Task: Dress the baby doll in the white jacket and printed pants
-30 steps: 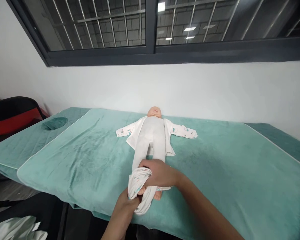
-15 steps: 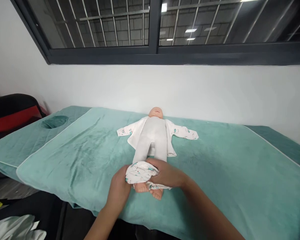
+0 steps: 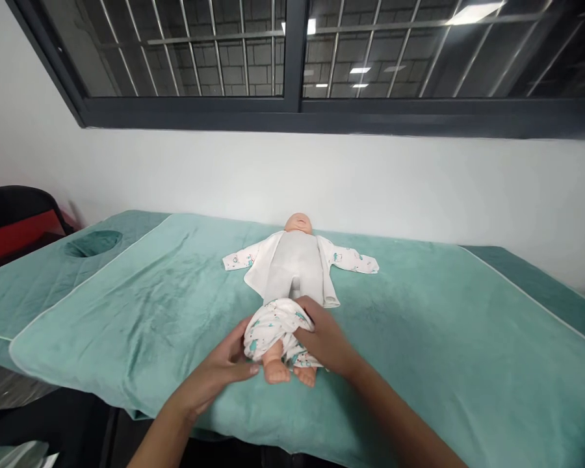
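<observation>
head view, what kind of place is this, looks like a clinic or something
Probably a massage or baby-care training room. A padded treatment bed under a teal towel has a face hole, and a baby doll lies on it. Barred windows suggest an institutional building.

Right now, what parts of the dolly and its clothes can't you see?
Head view:
- The doll's lower legs: covered by the bunched printed pants.
- The pants' right side: hidden under the right hand.
- The left hand's palm: turned away, so any grip on the cloth is unclear.
- The doll's arms: inside the open jacket's sleeves.
</observation>
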